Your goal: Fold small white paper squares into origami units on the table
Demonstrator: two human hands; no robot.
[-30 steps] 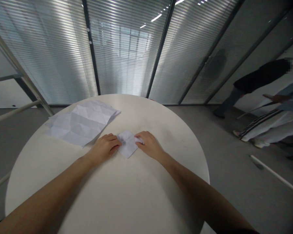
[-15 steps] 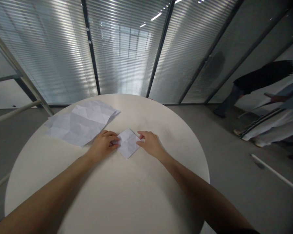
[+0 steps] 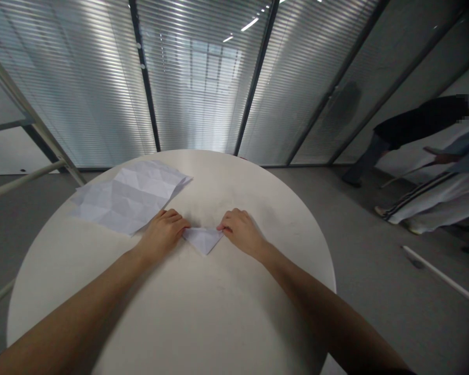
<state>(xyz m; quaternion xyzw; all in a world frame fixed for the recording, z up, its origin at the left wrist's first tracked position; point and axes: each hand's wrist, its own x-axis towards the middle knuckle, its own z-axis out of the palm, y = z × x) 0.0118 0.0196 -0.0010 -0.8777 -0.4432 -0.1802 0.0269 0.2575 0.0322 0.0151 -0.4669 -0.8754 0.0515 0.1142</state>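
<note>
A small folded white paper (image 3: 204, 240) shows as a triangle with its point towards me, near the middle of the round white table (image 3: 203, 302). My left hand (image 3: 168, 228) pinches its left corner. The right corner is between the closed fingers of my right hand (image 3: 237, 228). Both hands rest low at the tabletop. Beyond my left hand lies a large creased white sheet (image 3: 131, 195), not touched by my fingers.
A metal frame (image 3: 42, 125) stands at the left of the table. Glass panels with blinds are behind it. Two people (image 3: 418, 125) are at the far right, with a pale bar (image 3: 441, 278) nearer on that side.
The small paper has gone from a diamond to a triangle, its far half folded out of sight. The fingers of both hands have closed on its side corners.
</note>
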